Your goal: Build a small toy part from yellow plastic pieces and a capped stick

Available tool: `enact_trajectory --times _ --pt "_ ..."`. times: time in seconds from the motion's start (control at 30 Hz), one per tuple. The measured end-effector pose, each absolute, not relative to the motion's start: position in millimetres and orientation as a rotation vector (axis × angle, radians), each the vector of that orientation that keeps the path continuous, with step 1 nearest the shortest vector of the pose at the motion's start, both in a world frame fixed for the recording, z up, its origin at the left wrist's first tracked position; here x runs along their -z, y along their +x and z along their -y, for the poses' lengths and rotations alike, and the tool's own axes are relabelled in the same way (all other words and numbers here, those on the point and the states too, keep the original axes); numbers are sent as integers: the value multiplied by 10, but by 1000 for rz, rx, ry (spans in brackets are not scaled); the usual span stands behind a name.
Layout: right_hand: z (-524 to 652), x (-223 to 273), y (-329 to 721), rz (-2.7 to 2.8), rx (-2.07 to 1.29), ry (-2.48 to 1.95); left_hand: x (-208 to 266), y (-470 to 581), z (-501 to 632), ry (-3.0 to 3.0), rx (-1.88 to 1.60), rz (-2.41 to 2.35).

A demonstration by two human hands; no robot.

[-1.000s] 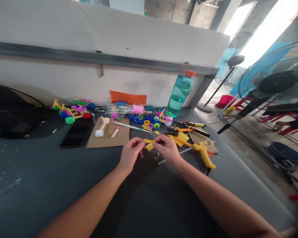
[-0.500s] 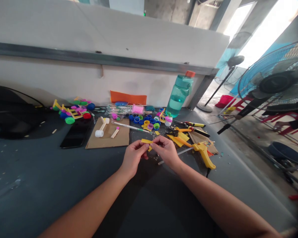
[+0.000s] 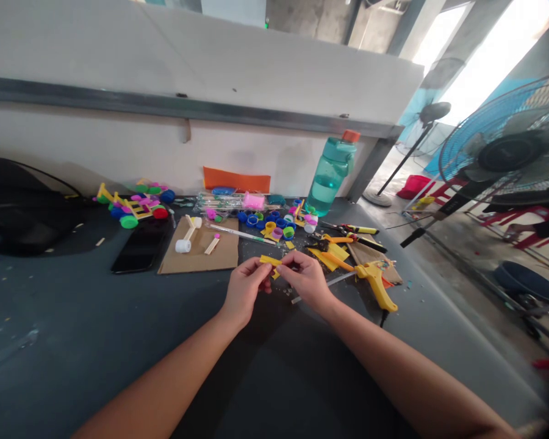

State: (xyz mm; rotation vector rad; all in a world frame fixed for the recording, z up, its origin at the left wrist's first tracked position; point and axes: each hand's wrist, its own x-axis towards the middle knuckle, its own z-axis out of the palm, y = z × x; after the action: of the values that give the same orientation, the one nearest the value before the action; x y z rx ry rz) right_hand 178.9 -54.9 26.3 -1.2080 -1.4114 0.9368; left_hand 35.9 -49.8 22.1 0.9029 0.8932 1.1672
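Between my two hands is a small strip of yellow paper (image 3: 271,260), held just above the dark table. My left hand (image 3: 244,285) pinches its left end between thumb and fingers. At its right end, my right hand (image 3: 307,279) is closed on the same strip. Below and behind the fingers lie yellow scraps, partly hidden. Past my hands sits a cluster of coloured bottle caps (image 3: 274,222). A yellow glue gun (image 3: 376,286) rests to the right of my right hand, its glue stick pointing toward me.
On the left, a cardboard piece (image 3: 210,261) bears white caps and wooden sticks beside a black phone (image 3: 136,249). Small cap-wheeled models (image 3: 137,207) stand behind it. A teal water bottle (image 3: 327,180) is at the back, with pliers (image 3: 333,242) nearer. A large fan (image 3: 507,152) stands right.
Both hands stay almost in place with the yellow paper strip between them. Only slight finger movement shows.
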Motion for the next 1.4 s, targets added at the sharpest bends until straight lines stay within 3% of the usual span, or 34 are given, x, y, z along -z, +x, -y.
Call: enact_trajectory --times 1.4 --pt "542 -230 1789 1340 -1006 -1216 -251 348 468 781 -1212 -887"
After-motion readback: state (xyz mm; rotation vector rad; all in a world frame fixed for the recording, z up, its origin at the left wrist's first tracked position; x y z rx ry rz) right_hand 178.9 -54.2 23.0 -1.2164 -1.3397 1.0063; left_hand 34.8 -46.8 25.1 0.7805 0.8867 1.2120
